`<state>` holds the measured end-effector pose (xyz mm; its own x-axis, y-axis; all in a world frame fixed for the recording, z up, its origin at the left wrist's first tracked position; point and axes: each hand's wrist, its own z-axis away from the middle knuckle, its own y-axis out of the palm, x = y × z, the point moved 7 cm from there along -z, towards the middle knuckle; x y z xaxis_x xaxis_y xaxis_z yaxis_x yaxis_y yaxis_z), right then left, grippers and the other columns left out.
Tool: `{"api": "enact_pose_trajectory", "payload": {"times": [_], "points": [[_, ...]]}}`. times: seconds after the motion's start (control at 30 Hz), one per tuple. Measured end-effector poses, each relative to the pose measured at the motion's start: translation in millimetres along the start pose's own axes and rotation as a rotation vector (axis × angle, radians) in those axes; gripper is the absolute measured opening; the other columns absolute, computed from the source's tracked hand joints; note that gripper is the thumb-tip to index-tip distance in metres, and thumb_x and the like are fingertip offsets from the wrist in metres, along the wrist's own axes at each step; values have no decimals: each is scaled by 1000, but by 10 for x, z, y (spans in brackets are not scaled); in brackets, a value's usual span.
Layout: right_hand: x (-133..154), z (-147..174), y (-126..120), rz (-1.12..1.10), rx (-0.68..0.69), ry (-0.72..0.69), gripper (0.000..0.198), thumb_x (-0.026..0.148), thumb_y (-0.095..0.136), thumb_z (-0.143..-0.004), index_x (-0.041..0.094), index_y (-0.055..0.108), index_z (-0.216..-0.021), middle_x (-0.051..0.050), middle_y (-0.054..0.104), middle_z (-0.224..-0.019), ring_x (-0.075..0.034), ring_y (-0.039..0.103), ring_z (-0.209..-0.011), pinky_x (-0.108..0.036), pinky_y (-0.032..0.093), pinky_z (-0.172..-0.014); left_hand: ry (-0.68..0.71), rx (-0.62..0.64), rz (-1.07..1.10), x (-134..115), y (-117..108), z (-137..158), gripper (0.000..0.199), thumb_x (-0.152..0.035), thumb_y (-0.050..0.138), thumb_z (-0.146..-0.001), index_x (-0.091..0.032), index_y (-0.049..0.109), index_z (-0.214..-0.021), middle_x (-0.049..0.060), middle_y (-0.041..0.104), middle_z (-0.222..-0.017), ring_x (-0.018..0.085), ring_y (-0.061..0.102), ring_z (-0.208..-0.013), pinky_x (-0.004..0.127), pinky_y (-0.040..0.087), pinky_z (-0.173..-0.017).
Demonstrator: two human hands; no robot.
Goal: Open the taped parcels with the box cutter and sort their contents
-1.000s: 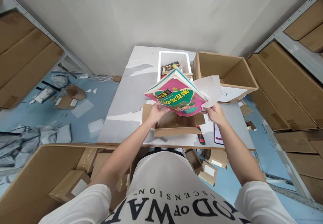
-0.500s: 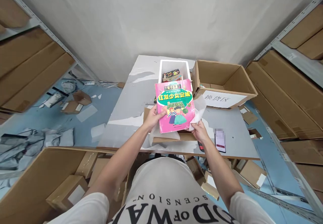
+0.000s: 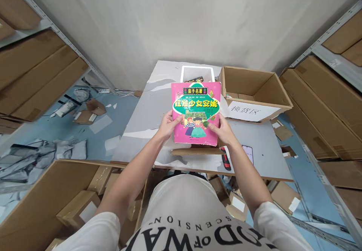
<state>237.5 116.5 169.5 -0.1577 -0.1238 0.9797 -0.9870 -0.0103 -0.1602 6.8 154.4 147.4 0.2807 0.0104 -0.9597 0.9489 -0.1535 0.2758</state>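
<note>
A pink picture book [image 3: 195,113] with a green panel, yellow Chinese lettering and two drawn children is held up, cover towards me. My left hand [image 3: 167,125] grips its left edge, thumb on the cover. On the right edge, my right hand [image 3: 223,129] is closed the same way. The book hides most of an opened cardboard box; its front flap [image 3: 198,151] shows below. Behind the book stands a white bin [image 3: 197,71] with a dark-covered book [image 3: 196,80] inside. A red and black box cutter [image 3: 225,159] lies by my right wrist.
A cardboard box [image 3: 256,111] with a handwritten label stands on the table's [image 3: 141,117] right. A phone [image 3: 248,153] lies near my right forearm. Shelves of cartons [image 3: 313,103] flank both sides. A big open carton [image 3: 76,168] with boxes inside is at my lower left.
The book has been raised and brought closer. My right hand has let go of the white wrapping and now grips the book's right edge. The box cutter has come more into view.
</note>
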Motion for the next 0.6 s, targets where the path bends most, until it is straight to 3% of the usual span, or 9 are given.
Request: {"api": "enact_pose_trajectory", "payload": {"times": [0.13, 0.27, 0.33, 0.47, 0.53, 0.6], "points": [[-92, -110, 115, -127, -27, 104, 71, 50, 83, -57, 27, 56, -118, -7, 64, -121, -27, 59, -114, -43, 49, -99, -27, 38, 24, -47, -13, -6, 53, -50, 80, -64, -19, 61, -103, 5, 73, -93, 19, 70, -79, 33, 57, -76], [-228, -105, 263, -360, 114, 218, 62, 55, 81, -58, 25, 59, -109, -5, 70, -108, -27, 66, -103, -43, 54, -90, -11, 56, 11, -111, -47, -28, 52, -51, 79, -66, -20, 61, -104, 4, 72, -91, 19, 69, -78, 35, 56, -78], [-243, -86, 290, -380, 111, 202, 58, 58, 77, -63, 26, 59, -109, -5, 71, -107, -27, 66, -102, -43, 55, -87, 0, 62, 0, -150, -34, -44, 52, -51, 78, -67, -19, 61, -104, 4, 72, -91, 19, 69, -77, 34, 56, -76], [-170, -70, 201, -301, -63, 47, 59, 60, 69, -72, 31, 53, -121, -3, 65, -123, -25, 64, -109, -39, 55, -89, 8, 147, -78, -283, 5, -80, 49, -50, 75, -71, -19, 64, -108, 5, 72, -96, 21, 68, -85, 33, 55, -78], [-145, -65, 127, -272, -120, 6, 59, 60, 68, -73, 31, 53, -123, -4, 64, -125, -25, 63, -110, -40, 54, -90, 25, 128, -196, -365, -140, -122, 43, -49, 72, -73, -17, 68, -101, 6, 72, -92, 22, 67, -87, 32, 54, -78], [-142, -57, 5, -265, -171, -18, 58, 59, 68, -74, 31, 53, -122, -4, 65, -123, -24, 64, -109, -40, 54, -91, 79, -39, -370, -453, -517, -179, 35, -46, 69, -76, -15, 71, -92, 5, 72, -87, 22, 66, -85, 30, 52, -77]]}}
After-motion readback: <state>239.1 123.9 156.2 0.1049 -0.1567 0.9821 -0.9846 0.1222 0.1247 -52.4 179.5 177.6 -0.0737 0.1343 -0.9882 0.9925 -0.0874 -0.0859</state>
